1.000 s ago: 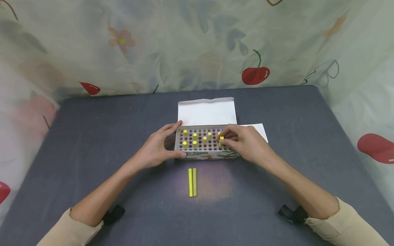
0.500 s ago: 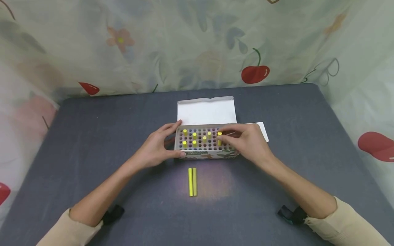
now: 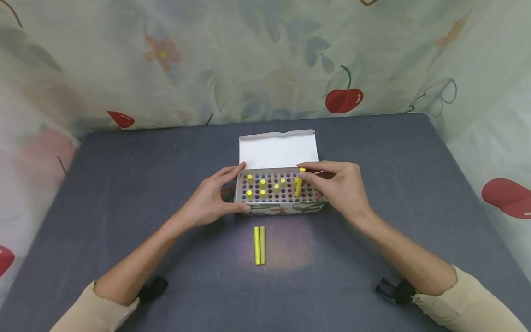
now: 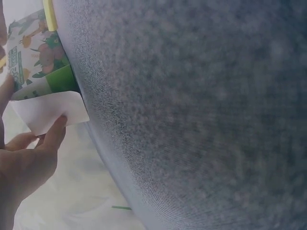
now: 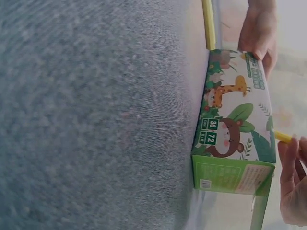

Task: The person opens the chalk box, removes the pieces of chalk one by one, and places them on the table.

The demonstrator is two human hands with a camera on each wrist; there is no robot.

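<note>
- The right hand [image 3: 338, 189] pinches a yellow stick [image 3: 299, 183] near its top, its long axis nearly upright, lower end in the box [image 3: 279, 190] at the right end.
- The left hand [image 3: 213, 198] grips the box's left end, thumb on the front.
- Two sticks [image 3: 259, 245] lie side by side on the table [image 3: 124, 184], pointing away from the person.

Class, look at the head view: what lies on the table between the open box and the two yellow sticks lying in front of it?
Nothing: between the box and the two yellow sticks only bare grey table shows in the head view.
</note>
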